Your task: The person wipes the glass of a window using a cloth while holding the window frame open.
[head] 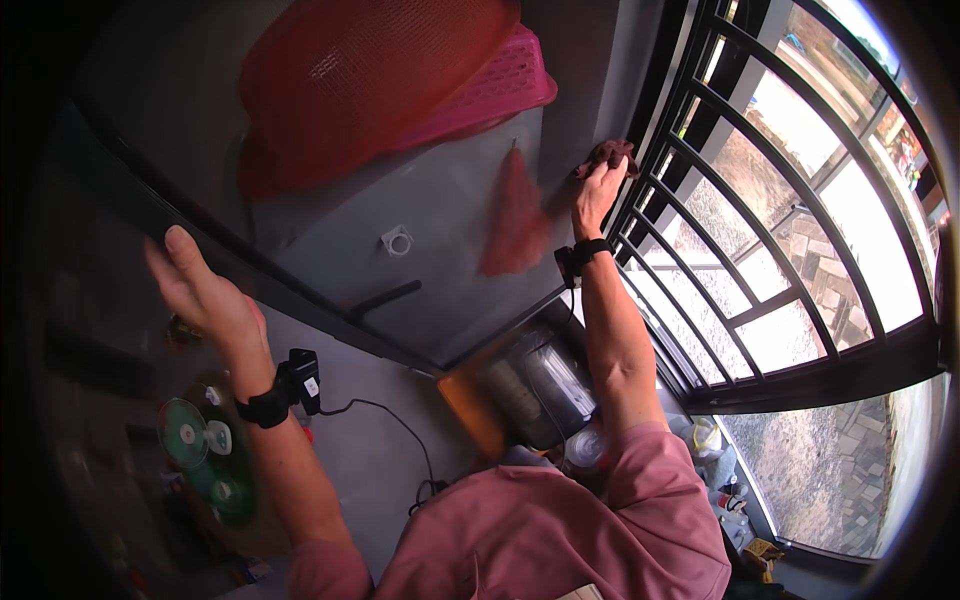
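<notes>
My right hand presses a crumpled dark maroon cloth against the edge where the wall meets the window frame, beside the black window bars. My left hand is raised at the left with its fingers extended; it appears to rest on or near the dark edge of a tall cabinet or refrigerator, and contact cannot be told. Nothing is seen in it. Black devices with cables are strapped to both wrists. A red cloth hangs from a hook just left of my right hand.
A red mesh basket and a pink plastic basket stand above the grey surface. Below are a black appliance and an orange panel. Several small items line the sill at the lower right. A green fan is at the lower left.
</notes>
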{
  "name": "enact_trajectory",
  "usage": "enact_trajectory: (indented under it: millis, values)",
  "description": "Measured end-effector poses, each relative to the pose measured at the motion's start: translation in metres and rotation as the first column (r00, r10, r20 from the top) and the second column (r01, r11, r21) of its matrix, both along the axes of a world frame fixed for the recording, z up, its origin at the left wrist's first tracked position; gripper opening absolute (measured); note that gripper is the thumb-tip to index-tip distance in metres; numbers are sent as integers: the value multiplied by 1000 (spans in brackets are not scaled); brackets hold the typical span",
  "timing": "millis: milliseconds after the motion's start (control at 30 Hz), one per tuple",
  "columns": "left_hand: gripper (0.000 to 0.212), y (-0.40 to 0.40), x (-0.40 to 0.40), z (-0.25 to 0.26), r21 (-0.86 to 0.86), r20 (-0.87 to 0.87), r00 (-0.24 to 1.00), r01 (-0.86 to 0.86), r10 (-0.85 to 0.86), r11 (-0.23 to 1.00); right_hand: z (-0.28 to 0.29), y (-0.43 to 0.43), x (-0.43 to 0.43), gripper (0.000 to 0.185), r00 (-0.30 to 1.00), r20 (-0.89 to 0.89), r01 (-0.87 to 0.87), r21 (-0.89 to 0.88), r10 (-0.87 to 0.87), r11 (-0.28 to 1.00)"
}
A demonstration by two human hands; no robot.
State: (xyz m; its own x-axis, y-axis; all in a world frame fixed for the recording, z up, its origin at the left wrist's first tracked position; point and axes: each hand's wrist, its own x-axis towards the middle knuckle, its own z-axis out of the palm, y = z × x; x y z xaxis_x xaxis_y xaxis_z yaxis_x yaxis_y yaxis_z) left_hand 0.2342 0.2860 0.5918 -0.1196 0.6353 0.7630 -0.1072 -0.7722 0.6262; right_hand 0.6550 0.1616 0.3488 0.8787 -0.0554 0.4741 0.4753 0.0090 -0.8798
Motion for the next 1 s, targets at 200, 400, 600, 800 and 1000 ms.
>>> enact_trajectory:
  millis: [200,400,600,800,1000]
  values:
    - [59,4,-4,-3,-11,-10,999,-36,36,999,24,26,-156,60,928,343,-131,-68,147,989]
    - [59,8,-8,-2,0,1,999,-45,45,999,-28,29,-193,63,773,530,-176,-349,348,921]
    - [53,11,-12,-7,-4,-4,1000,1,-1,1000,-66,16,-24,37,974,145,190,-89,-176,978]
    - [58,12,-12,-10,89,-31,1000,6,-4,996,-71,-1,-6,30,983,-13,175,-200,-182,964]
    - [50,13,-12,-9,75,-42,998,41,-38,996,-34,6,-62,28,993,119,-32,59,25,998]
